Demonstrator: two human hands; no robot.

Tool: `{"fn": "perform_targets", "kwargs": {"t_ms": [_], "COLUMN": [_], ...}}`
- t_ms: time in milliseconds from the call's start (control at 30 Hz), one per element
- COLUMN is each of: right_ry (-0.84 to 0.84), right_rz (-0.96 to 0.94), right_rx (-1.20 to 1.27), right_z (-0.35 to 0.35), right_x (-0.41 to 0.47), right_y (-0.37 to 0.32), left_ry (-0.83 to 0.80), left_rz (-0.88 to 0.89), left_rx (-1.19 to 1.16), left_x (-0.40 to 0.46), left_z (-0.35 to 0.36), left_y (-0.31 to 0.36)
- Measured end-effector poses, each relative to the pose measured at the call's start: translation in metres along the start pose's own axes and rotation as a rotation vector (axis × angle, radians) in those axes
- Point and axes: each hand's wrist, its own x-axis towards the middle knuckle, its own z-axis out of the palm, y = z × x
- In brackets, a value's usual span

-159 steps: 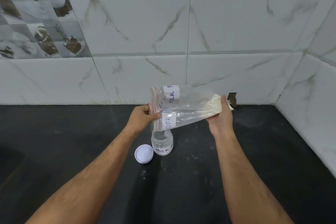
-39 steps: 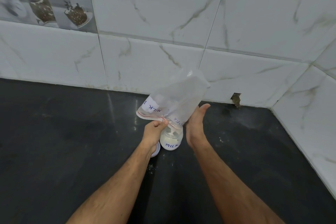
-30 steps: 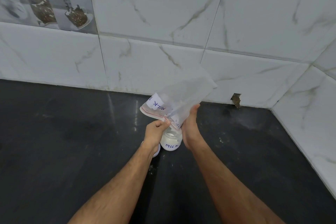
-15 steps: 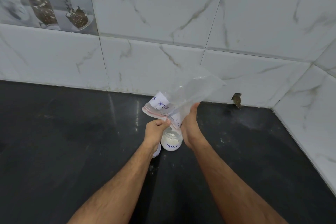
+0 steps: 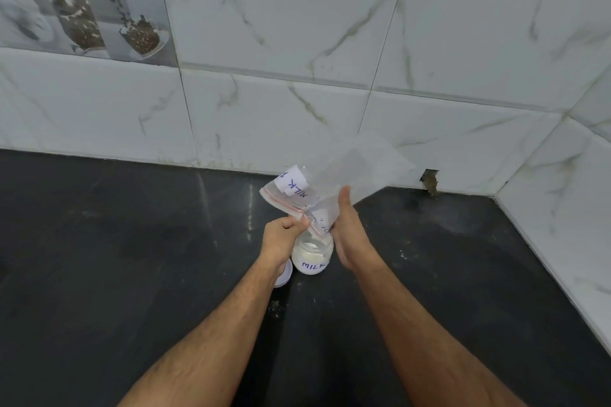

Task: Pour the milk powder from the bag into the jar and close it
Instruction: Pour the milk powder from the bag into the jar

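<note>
Powder fills the jar (image 5: 312, 256); the tipped bag (image 5: 334, 188) above looks empty, left hand (image 5: 282, 236) pinching it, right hand (image 5: 347, 231) flat against it. Lid (image 5: 285, 274) beside the jar remains.

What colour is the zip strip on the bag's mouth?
Red, along the mouth of the clear bag, near the left hand; head view.

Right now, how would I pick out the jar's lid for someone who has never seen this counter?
On the black counter below the marble-tiled wall, find the small glass jar labelled MILK between the two hands. The lid lies flat just left of it, partly hidden under the left wrist: a round white disc, the only loose thing there.
</note>
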Motion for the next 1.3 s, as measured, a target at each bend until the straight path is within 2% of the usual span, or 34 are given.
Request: {"fn": "perform_targets", "kwargs": {"t_ms": [167,367,500,733,900,1000,1300], "right_ry": [0.294,0.426,0.488,0.475,0.457,0.383,0.294], "right_rz": [-0.125,-0.034,0.052,0.105,-0.012,-0.075,-0.225], "right_rx": [-0.021,0.063,0.151,0.179,0.092,0.004,-0.237], "right_z": [-0.014,-0.036,-0.046,-0.057,-0.054,-0.048,-0.043], "right_x": [0.001,0.008,0.012,0.011,0.015,0.018,0.009], "right_y": [-0.008,-0.017,-0.015,-0.017,-0.013,-0.017,-0.016], "left_ry": [0.008,-0.092,-0.127,-0.005,0.062,0.104,0.077], "left_rz": [0.012,0.023,-0.037,-0.042,-0.036,-0.029,-0.054], "left_rx": [0.008,0.085,0.155,0.254,0.234,0.220,0.200], "left_x": [-0.003,-0.008,-0.003,-0.003,0.000,0.004,0.004], "left_z": [0.000,-0.001,-0.010,-0.017,-0.018,-0.024,-0.036], "left_y": [0.006,0.017,0.021,0.025,0.024,0.028,0.016]}}
